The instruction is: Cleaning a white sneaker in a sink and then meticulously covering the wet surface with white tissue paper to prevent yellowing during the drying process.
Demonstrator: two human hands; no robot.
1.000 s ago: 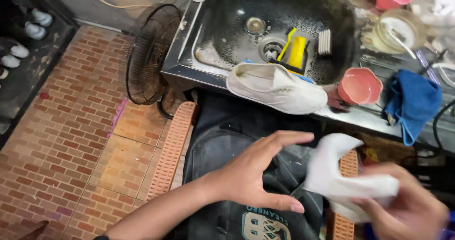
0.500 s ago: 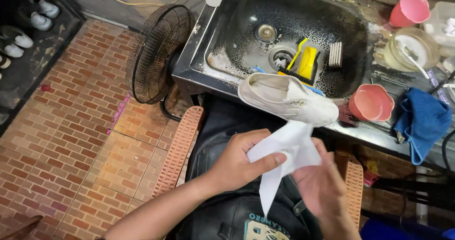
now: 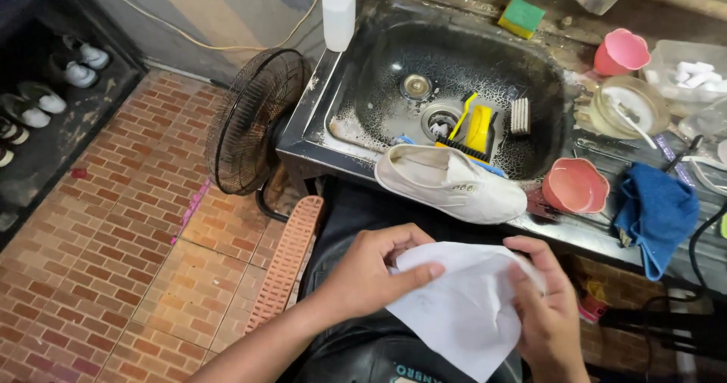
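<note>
My left hand (image 3: 376, 271) and my right hand (image 3: 549, 311) both grip a sheet of white paper (image 3: 468, 312), spread flat between them over my lap. Just beyond the paper, a white canvas shoe (image 3: 449, 182) lies on the front rim of a dark metal sink (image 3: 379, 88). Inside the sink rest a yellow brush (image 3: 477, 129) and a small white scrub brush (image 3: 519, 116).
A pink bowl (image 3: 575, 185) and a blue cloth (image 3: 656, 213) lie right of the shoe. A pink cup (image 3: 622, 51), a glass bowl (image 3: 627, 107) and a sponge (image 3: 521, 17) sit behind the sink. A black floor fan (image 3: 254, 122) stands left, on a brick floor with shoes (image 3: 45, 88).
The white paper was crumpled in my right hand, then hung loose; now it is opened out flat between both hands. The view shifted closer to the sink.
</note>
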